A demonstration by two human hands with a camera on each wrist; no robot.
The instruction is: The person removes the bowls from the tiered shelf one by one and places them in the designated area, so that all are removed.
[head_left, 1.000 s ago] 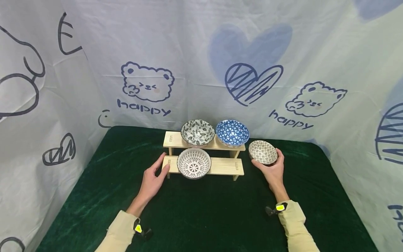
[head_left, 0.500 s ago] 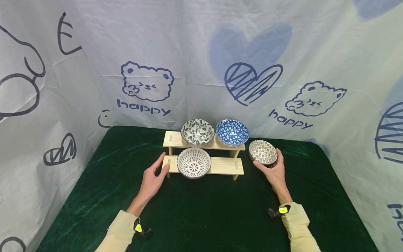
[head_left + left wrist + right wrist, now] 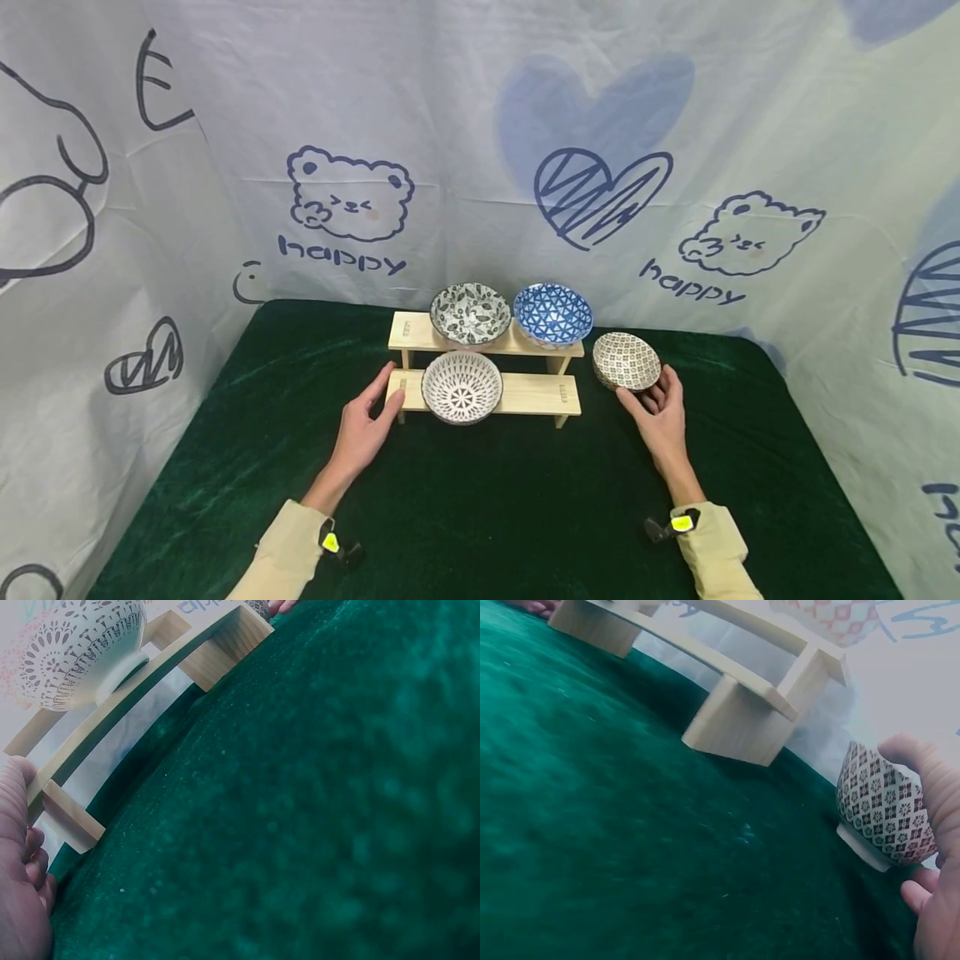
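Note:
My left hand [image 3: 360, 435] holds the left end of a two-tier wooden stand [image 3: 534, 394], thumb at the front edge and other fingers behind. In the left wrist view its thumb lies over the board's end. A small bowl with a brown-and-white lattice pattern [image 3: 626, 362] stands upright on the cloth, right of the stand. Beside that bowl's near right side is my right hand [image 3: 664, 425], its thumb and fingers spread loosely. The right wrist view shows the thumb overlapping the bowl's rim [image 3: 889, 802] and fingertips low near its base.
On the lower tier sits a white bowl with dark dashes [image 3: 462, 388]. A leaf-patterned bowl [image 3: 470, 315] and a blue triangle-patterned bowl [image 3: 553, 315] occupy the upper tier. Green velvet cloth [image 3: 510, 508] covers the table; a printed white curtain [image 3: 465, 125] hangs behind.
My right hand has loosened from the lattice bowl and drawn back slightly toward the near right. The bowl stays in place. My left hand keeps still at the stand.

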